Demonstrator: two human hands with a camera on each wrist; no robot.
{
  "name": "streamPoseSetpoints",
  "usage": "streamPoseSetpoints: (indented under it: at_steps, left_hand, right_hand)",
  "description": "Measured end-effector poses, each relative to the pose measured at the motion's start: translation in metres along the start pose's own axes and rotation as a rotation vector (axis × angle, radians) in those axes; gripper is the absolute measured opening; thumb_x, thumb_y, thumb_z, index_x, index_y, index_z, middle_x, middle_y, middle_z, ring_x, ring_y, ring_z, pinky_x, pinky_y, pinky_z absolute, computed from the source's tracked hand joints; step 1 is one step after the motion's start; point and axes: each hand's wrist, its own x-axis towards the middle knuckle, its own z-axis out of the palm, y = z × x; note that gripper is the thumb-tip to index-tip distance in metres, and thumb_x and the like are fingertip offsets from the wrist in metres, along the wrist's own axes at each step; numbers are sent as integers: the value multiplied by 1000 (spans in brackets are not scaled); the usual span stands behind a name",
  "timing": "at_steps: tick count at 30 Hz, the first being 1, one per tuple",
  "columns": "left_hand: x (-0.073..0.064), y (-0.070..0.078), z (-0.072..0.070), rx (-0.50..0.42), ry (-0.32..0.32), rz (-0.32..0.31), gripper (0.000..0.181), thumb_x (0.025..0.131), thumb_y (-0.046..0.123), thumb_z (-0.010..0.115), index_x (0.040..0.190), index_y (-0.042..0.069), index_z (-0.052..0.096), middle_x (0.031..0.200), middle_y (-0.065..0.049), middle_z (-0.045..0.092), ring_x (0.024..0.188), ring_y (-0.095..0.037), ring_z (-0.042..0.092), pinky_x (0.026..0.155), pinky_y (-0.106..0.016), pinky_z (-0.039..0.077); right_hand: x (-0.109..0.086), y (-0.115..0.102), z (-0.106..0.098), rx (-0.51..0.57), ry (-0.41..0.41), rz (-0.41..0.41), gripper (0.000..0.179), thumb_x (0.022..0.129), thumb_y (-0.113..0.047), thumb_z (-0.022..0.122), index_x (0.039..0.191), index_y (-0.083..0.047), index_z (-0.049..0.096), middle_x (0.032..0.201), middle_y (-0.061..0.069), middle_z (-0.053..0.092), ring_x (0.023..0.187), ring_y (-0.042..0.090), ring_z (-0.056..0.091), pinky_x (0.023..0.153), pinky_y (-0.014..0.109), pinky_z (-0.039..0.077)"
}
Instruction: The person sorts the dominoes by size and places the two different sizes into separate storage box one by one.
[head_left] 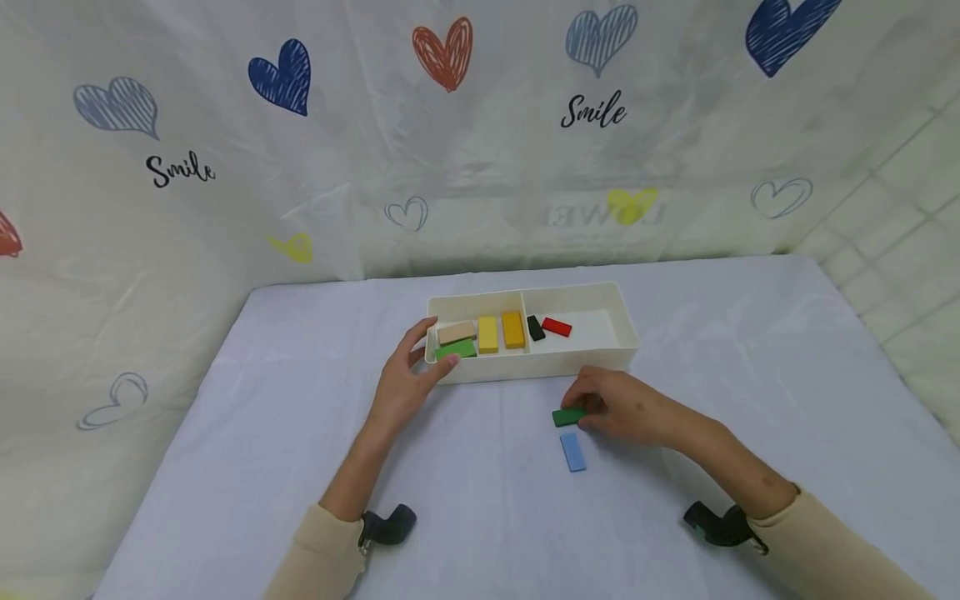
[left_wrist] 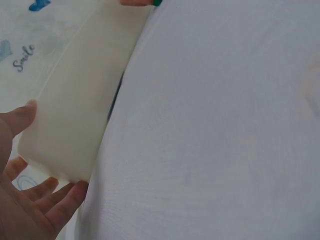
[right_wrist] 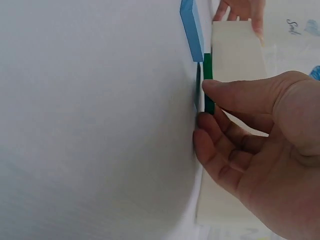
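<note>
A white two-compartment box [head_left: 480, 371] stands near the back of the table. My left hand [head_left: 401, 379] holds its left end, thumb at the front rim and fingers around the end wall; in the left wrist view that hand [left_wrist: 35, 200] spans the box's corner. In front of the box my right hand [head_left: 618, 406] pinches a dark green block [head_left: 567, 417] between thumb and fingers, close above or on the cloth. The right wrist view shows the thumb on the green block [right_wrist: 208, 67]. Just nearer to me lies a light blue block [head_left: 573, 452].
The left compartment holds a beige block [head_left: 456, 332], a light green block [head_left: 456, 348], a yellow block [head_left: 487, 334] and an orange block [head_left: 513, 329]. In the right one lie a black block [head_left: 536, 327] and a red block [head_left: 557, 327]. A white cloth [head_left: 300, 375] covers the table.
</note>
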Motion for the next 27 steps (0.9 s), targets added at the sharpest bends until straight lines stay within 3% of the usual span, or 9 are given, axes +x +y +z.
streamPoseSetpoints:
  at_steps: [27]
  left_hand:
    - [-1,0,1,15,3,-1,72,92,42,79,153,46,42,167,6,37,151,-32,46,107,-55,53]
  right_hand:
    - [-3,-4,-8,51,135,-95,26,91,-3,78,116,-9,73,106,-1,67,93,11,62,84,22,58]
